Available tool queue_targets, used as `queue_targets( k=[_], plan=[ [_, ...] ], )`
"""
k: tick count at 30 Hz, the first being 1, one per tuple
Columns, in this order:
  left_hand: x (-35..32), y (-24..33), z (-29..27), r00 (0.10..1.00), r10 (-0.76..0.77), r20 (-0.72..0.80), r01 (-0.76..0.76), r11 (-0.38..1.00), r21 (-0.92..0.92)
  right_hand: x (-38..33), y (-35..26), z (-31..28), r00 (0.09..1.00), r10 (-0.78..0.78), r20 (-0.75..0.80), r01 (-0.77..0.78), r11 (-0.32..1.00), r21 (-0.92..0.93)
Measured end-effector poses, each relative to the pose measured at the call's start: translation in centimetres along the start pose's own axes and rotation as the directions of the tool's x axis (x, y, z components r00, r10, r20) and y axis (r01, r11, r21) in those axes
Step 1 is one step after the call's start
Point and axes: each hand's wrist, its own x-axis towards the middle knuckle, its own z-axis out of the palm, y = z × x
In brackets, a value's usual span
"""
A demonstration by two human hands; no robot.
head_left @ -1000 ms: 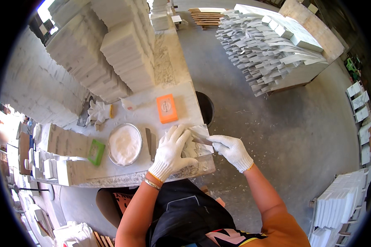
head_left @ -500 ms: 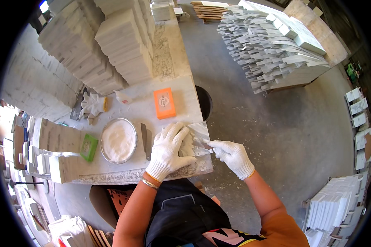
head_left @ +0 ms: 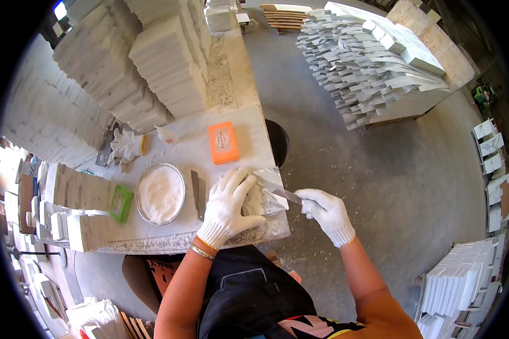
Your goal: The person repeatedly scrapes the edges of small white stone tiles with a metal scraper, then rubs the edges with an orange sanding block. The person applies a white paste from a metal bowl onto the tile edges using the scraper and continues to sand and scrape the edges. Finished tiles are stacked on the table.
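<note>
White work gloves cover both hands. My left hand [head_left: 227, 206] lies palm down, fingers spread and thumb stretched out, on the left part of a white-and-grey marble tile [head_left: 271, 176] at the table corner. Lumpy white paste [head_left: 258, 200] covers part of the tile beside my fingers. In my right hand [head_left: 328, 214], just off the table's right edge, is a putty knife [head_left: 287, 195], its blade pointing left over the tile's right edge. Left of my left hand lie another flat metal blade [head_left: 198, 195] and a round clear bowl [head_left: 140, 208] of white paste.
An orange box [head_left: 224, 143] stands beyond my left hand, a green box [head_left: 120, 203] left of the bowl. Spare gloves [head_left: 125, 148] lie farther back. Tall stacks of stone tiles [head_left: 167, 62] rise at the far left. A black bucket [head_left: 277, 144] sits against the table's right side.
My right hand has shifted slightly right, and the putty knife's blade now shows more plainly at the tile's right edge. My left hand stays on the tile.
</note>
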Motion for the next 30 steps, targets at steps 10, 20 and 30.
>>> queue_targets(
  k=[10, 20, 30],
  plan=[
    [-0.2, 0.1, 0.0, 1.000, -0.010, 0.009, 0.010, 1.000, 0.003, 1.2, 1.2, 1.6, 0.944, -0.301, 0.140, 0.329, 0.897, -0.295],
    [-0.3, 0.1, 0.1, 1.000, -0.002, -0.007, 0.002, 1.000, -0.007, 1.7, 1.9, 1.8, 0.927, -0.352, 0.126, 0.374, 0.873, -0.314],
    [-0.5, 0.0, -0.1, 1.000, 0.008, -0.017, -0.008, 1.000, 0.011, -0.6, -1.2, -0.8, 0.980, 0.185, -0.073, -0.166, 0.964, 0.210]
  ],
)
